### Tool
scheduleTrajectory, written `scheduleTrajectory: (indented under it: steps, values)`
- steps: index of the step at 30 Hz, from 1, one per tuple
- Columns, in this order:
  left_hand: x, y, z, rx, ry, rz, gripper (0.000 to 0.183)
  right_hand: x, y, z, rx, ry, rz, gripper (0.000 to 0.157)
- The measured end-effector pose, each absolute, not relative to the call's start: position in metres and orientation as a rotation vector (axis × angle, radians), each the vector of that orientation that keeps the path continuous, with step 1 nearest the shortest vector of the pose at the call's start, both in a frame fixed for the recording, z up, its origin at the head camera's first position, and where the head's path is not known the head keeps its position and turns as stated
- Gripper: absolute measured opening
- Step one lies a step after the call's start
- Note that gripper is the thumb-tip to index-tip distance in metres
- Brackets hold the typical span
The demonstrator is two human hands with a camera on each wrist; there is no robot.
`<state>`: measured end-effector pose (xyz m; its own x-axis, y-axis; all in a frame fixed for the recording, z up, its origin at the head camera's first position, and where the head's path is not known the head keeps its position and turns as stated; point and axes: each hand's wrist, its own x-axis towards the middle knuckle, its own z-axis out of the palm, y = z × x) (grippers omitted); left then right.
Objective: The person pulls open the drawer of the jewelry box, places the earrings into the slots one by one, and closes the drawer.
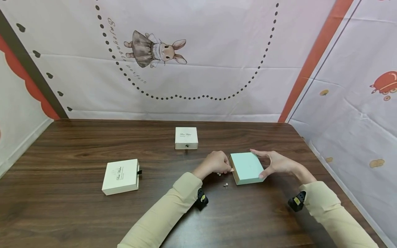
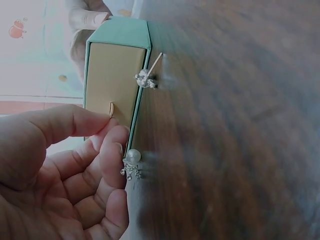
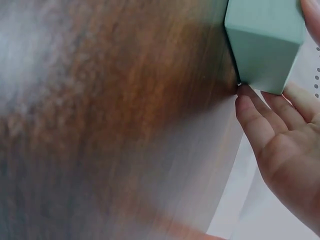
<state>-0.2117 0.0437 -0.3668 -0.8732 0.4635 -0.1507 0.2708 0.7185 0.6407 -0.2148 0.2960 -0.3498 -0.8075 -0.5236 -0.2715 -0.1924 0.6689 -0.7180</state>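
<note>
A mint-green drawer-style gift box (image 1: pixel 246 167) lies flat on the table, its tan drawer front (image 2: pixel 112 70) turned to the left. My left hand (image 1: pixel 217 162) pinches the small pull tab (image 2: pixel 111 109) on that front between thumb and forefinger. At the opposite end, my right hand (image 1: pixel 277 163) holds the box across its width, thumb at the near corner and fingers at the far one. Two silvery earrings lie on the wood beside the drawer front: one with a post sticking up (image 2: pixel 146 79), the other with a pearl (image 2: pixel 132 156), close under my left fingers.
A cream gift box (image 1: pixel 121 176) with a black tab lies on the left of the dark wooden table (image 1: pixel 77 144). Another, smaller cream box (image 1: pixel 186 137) sits toward the back. Printed white cloth (image 1: pixel 217 79) hangs behind the table and along both sides.
</note>
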Motion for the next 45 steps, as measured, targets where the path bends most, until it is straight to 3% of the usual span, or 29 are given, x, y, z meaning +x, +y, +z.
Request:
scheduleTrajectory:
  steps: [45]
  values:
    - [-0.206,0.000,-0.354,0.621,2.701,0.597,0.033,-0.215,0.297,-0.352,-0.649,2.489,-0.916,0.096]
